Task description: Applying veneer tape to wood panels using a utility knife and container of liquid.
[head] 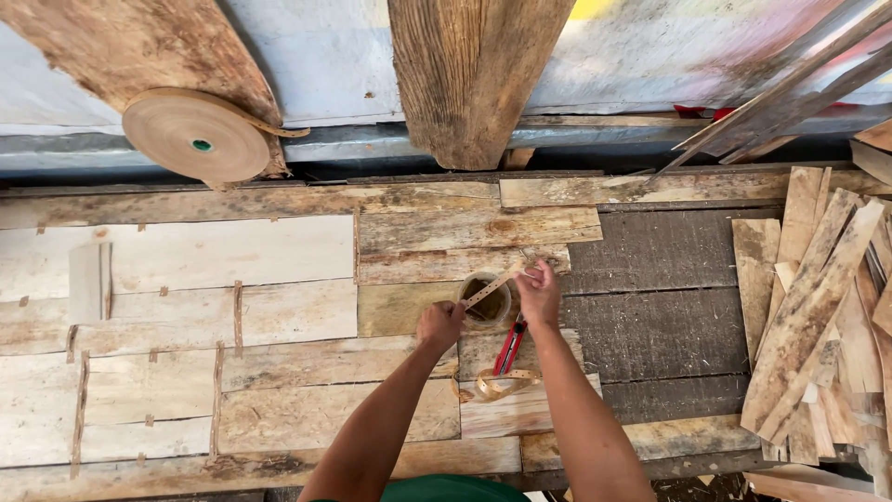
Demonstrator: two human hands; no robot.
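Note:
My left hand and my right hand hold a short strip of brown paper tape stretched between them over a small round container of dark liquid. The container stands on a sheet of thin wood veneer pieces joined edge to edge with tape strips. A red-handled cutter lies just below my right hand, and a loose curl of tape rests below it.
A large roll of brown paper tape hangs on a slanted plank at the upper left. A stack of loose veneer strips lies at the right. A thick wooden post stands behind the bench.

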